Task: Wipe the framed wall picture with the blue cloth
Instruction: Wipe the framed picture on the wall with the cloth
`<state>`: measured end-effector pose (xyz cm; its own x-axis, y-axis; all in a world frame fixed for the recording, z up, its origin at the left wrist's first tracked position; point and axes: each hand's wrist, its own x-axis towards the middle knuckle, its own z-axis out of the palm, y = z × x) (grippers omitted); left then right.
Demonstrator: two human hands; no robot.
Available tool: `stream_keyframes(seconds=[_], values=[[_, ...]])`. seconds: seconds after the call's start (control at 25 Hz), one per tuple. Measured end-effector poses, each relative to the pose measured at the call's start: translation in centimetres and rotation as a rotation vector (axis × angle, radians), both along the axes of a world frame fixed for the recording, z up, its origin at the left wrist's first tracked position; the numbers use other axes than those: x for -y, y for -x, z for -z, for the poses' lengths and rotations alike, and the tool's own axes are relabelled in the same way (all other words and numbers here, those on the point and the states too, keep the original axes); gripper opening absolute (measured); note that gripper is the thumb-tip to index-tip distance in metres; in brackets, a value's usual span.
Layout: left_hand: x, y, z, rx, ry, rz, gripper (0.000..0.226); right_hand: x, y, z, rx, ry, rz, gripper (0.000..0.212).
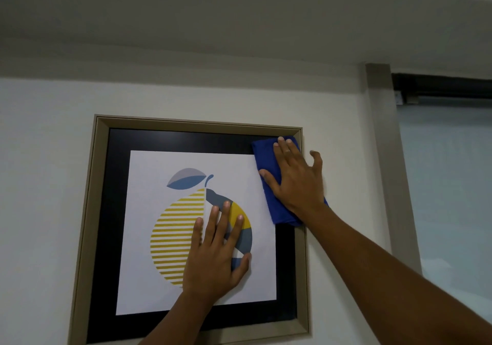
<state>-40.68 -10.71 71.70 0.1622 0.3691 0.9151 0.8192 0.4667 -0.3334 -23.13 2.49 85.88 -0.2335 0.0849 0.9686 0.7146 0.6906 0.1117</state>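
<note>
The right hand (295, 176), spread flat, presses the folded blue cloth (269, 182) — long axis vertical — against the upper-right corner of the square beige-framed fruit picture (197, 126), so unwiped glass lies left and below, where the open, empty left hand (215, 251) braces it.

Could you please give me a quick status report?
Right hand flat on blue cloth, picture's upper right corner. Left hand braces print. Nothing obstructing.
</note>
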Motion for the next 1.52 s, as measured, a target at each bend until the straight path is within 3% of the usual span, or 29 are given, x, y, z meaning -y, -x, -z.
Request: stream_keyframes(seconds=[0.2,0.52,0.68,1.0,1.24,1.4,1.52], values=[[-0.2,0.2,0.2,-0.017,-0.019,-0.001,0.079,1.0,1.1,2.4,-0.135,0.140,-0.035,0.077],[0.0,-0.1,0.2,-0.026,-0.027,-0.003,0.081,2.1,2.0,17.9,-0.128,0.237,-0.110,0.077],[0.1,-0.1,0.2,-0.027,-0.021,-0.022,0.081,3.1,2.5,22.4,-0.152,0.337,-0.098,0.075],[-0.4,0.4,0.3,-0.026,-0.021,0.010,0.073,4.9,6.1,22.0,-0.224,0.332,-0.183,0.071],[-0.2,0.5,0.4,-0.031,-0.024,0.029,0.074,1.8,4.2,22.6,-0.035,0.039,-0.096,0.082],[-0.2,0.5,0.3,-0.025,-0.017,0.016,0.075,1.9,4.0,21.9,-0.050,0.146,-0.075,0.093],[-0.2,0.4,0.3,-0.018,-0.016,0.017,0.075,2.1,3.6,20.9,-0.002,0.163,-0.097,0.088]])
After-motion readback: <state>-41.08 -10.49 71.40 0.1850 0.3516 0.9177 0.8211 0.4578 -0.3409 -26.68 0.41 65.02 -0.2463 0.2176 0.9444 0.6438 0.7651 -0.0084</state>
